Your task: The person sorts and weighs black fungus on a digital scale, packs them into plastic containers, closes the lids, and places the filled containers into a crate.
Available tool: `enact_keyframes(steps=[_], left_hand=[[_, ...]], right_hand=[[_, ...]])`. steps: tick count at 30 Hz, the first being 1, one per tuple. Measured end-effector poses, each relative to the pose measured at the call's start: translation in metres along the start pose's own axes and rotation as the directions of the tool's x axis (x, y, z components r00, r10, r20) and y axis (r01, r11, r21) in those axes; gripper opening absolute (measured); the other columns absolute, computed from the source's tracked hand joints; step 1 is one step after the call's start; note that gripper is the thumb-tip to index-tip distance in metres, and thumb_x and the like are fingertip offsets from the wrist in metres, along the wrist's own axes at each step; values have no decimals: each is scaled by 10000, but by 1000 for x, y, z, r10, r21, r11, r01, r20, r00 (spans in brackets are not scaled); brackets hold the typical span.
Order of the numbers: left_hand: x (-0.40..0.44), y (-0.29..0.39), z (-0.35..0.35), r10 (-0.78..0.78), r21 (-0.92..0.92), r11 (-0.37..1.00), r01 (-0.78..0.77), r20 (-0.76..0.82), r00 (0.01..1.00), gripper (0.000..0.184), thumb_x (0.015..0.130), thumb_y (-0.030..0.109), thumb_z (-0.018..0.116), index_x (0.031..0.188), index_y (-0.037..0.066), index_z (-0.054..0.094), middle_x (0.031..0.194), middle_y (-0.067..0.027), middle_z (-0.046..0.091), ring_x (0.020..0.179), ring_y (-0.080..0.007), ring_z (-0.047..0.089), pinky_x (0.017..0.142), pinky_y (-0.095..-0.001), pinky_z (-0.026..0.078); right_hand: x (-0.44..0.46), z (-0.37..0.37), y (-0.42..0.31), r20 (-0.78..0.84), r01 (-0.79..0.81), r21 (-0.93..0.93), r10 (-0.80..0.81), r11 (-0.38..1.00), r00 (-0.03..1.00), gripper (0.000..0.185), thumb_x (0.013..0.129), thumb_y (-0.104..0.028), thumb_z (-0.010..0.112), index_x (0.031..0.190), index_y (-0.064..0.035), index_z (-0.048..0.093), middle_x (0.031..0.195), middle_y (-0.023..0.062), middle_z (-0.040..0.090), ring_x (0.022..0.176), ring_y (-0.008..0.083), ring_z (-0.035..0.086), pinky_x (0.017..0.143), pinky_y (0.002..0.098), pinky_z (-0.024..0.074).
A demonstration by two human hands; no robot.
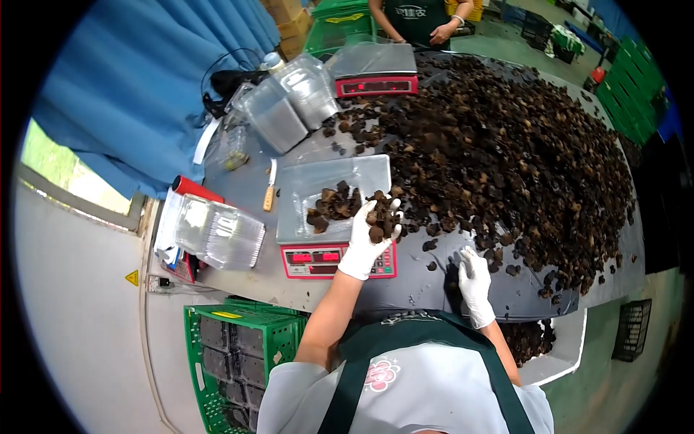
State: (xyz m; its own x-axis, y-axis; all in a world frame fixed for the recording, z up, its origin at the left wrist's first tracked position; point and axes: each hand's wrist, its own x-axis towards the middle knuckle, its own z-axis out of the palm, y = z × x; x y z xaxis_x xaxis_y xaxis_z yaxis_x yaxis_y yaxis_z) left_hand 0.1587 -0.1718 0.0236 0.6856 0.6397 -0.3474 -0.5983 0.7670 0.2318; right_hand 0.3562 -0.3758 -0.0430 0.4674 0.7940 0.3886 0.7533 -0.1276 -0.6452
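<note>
My left hand [367,242], in a white glove, is raised over the right side of a red scale [295,269], its fingers curled around a clump of dark mushrooms [379,217]. In a clear container on the scale's metal plate [289,188] lie more dark brown mushrooms [335,207]. My right hand [475,282], gloved too, hovers at the near edge of the big mushroom heap [499,159]; its fingers are apart and nothing shows in them. A knife with a wooden handle [269,198] rests left of the scale.
Stacked clear containers [219,230] stand at the left, others [272,114] behind the scale. A second red scale [376,87] is at the back, near a person in an apron [416,22]. Below the table are a green crate [283,318] and a white box [571,354].
</note>
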Motion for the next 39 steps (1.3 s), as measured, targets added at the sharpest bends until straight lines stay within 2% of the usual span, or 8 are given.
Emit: enact_keyframes(steps=[7,9,13,20,25,33,35,39], left_hand=[[-35,111,-8,527,491,748,-447,-28,850,287,903,263,520,1098,74,615,971,-76,680,825,-196,643,681,-346,529],[-41,129,-5,705,798,287,-529,198,681,261,891,213,534,1072,50,629,940,-59,664,806,-157,619,725,-302,502],[-39,134,-25,713,908,-226,-354,401,575,250,808,59,614,1053,12,638,978,-63,659,908,-153,612,849,-276,470],[-46,148,-22,703,763,198,-615,327,632,306,855,5,567,1161,-8,572,1128,-58,605,981,-136,573,900,-255,436],[-56,178,-28,762,745,186,-640,302,573,248,872,26,541,1100,-15,628,1109,-46,635,915,-89,557,802,-220,433],[-97,187,-16,776,819,-19,-574,374,508,169,848,-16,583,1003,-9,652,1019,-73,670,879,-126,598,787,-259,466],[-101,185,-17,675,808,-377,-453,575,462,156,809,-9,625,959,12,662,959,-88,674,853,-169,617,783,-288,475],[-93,165,-20,515,678,-694,-242,703,491,169,758,156,720,893,65,674,930,-100,650,905,-281,616,826,-364,464]], right_hand=[[9,30,-26,-4,37,48,-37,998,999,288,790,-7,648,1070,-75,644,1163,111,636,1010,274,603,881,343,481],[12,37,-33,-18,49,49,-48,998,999,293,788,5,647,1071,-70,643,1162,117,637,998,273,610,881,342,481],[18,46,-47,-27,59,4,-59,998,998,297,786,14,651,1073,-62,641,1156,123,637,969,269,619,846,333,502],[23,51,-61,-27,0,-11,-1,1000,1000,283,796,20,651,1071,-49,644,1154,131,638,968,272,618,826,323,516],[30,56,-65,18,-3,10,3,1000,1000,296,790,24,653,1076,-52,642,1150,130,641,1010,285,606,875,345,492],[58,51,-94,97,52,18,-53,998,994,299,798,40,637,1089,-27,628,1148,144,637,1050,297,597,910,355,475],[63,53,-96,115,69,21,-71,997,991,300,798,39,637,1090,-27,628,1146,144,636,1065,301,593,916,357,471],[68,58,-96,150,112,23,-114,993,982,307,796,38,635,1095,-31,627,1150,145,636,1071,300,591,928,359,463]])
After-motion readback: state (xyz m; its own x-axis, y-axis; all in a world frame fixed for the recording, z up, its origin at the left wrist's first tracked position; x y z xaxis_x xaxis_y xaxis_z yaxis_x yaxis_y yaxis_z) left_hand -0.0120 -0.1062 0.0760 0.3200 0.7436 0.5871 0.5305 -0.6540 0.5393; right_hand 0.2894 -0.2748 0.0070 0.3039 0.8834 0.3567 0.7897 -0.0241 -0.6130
